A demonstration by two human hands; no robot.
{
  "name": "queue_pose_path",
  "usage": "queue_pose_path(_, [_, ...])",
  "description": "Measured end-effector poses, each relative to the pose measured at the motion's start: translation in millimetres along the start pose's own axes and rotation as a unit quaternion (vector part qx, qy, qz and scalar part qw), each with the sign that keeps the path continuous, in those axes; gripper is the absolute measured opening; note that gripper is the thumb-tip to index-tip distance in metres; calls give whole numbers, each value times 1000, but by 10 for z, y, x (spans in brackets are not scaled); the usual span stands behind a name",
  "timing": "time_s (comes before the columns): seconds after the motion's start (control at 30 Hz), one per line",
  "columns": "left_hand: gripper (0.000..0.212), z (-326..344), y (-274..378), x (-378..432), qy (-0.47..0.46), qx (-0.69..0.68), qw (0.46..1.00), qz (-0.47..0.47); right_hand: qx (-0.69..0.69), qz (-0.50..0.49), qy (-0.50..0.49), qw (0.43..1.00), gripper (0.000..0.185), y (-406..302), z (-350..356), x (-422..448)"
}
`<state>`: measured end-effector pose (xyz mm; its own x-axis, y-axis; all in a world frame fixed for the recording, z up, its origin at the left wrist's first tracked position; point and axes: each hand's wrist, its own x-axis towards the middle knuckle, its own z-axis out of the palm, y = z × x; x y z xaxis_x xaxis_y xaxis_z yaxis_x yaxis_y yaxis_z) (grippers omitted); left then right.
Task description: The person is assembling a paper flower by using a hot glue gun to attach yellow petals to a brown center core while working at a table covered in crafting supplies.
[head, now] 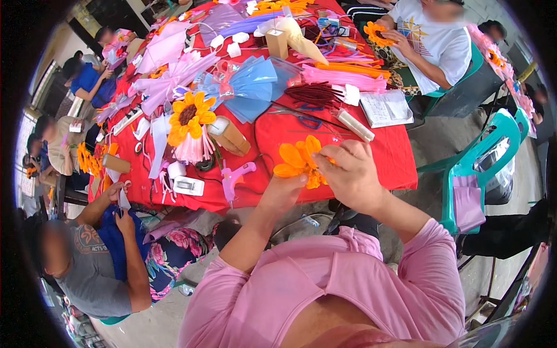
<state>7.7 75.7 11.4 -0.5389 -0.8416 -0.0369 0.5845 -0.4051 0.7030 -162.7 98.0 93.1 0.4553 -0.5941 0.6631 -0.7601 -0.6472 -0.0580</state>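
Observation:
Over the near edge of the red-covered table (270, 191), both my hands are on an orange pipe-cleaner flower (296, 158). My left hand (285, 187) grips its base from below left. The fingers of my right hand (348, 167) pinch its petals from the right and hide part of it. Left of my hands lies a pink hot glue gun (235, 176). A finished sunflower with a brown centre (189, 117) stands beside a cardboard block (229, 135). Beyond my right hand are blue-handled scissors (310, 122) and dark brown pipe cleaners (313, 93).
A person at the lower left (95, 269) cuts ribbon with scissors; another at the upper right (431, 48) holds an orange flower. A green plastic chair (472, 169) stands at the right. A notebook (385, 108), a white tape dispenser (188, 185) and blue wrapping (250, 87) lie on the table.

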Motion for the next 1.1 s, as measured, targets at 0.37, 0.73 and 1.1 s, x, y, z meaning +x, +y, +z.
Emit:
queue_pose_path(0.37, [56, 129, 45, -34, -31, 9, 998, 58, -51, 71, 48, 995, 35, -232, 171, -144])
queue_pose_path(0.73, [53, 46, 14, -61, 4, 19, 996, 92, 45, 125, 90, 987, 38, -214, 164, -157])
queue_pose_path(1.1, [47, -174, 91, -171, -36, 133, 990, 6, 223, 121, -51, 966, 39, 149, -156, 189])
